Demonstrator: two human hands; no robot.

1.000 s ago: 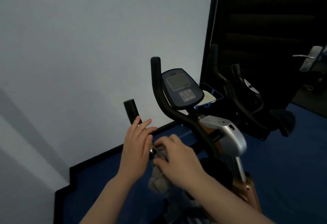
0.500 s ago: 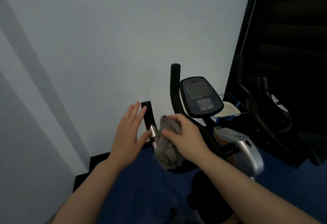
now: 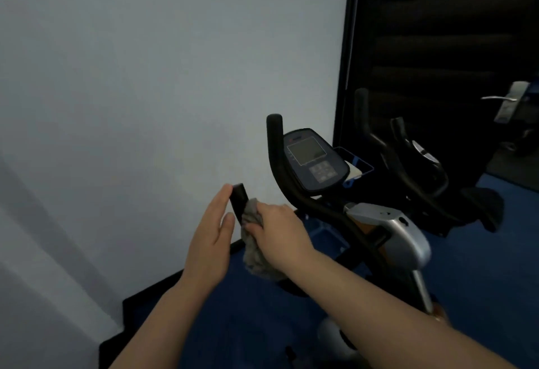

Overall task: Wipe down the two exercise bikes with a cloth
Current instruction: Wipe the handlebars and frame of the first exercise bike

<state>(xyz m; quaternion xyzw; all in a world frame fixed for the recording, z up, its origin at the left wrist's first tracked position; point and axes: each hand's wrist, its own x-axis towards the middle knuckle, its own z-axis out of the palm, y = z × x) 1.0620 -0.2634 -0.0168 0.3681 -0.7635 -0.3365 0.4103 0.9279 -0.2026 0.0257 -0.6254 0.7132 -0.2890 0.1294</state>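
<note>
Cloth – hangs vertical, right hand gripping

Fuzzy grey cloth; matt, probably foam handlebar grip

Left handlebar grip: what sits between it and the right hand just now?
In the head view, the grey cloth lies between the left handlebar grip and the right hand, which holds it bunched against the grip.

No legible text; markings on the bike console too blurred.
</note>
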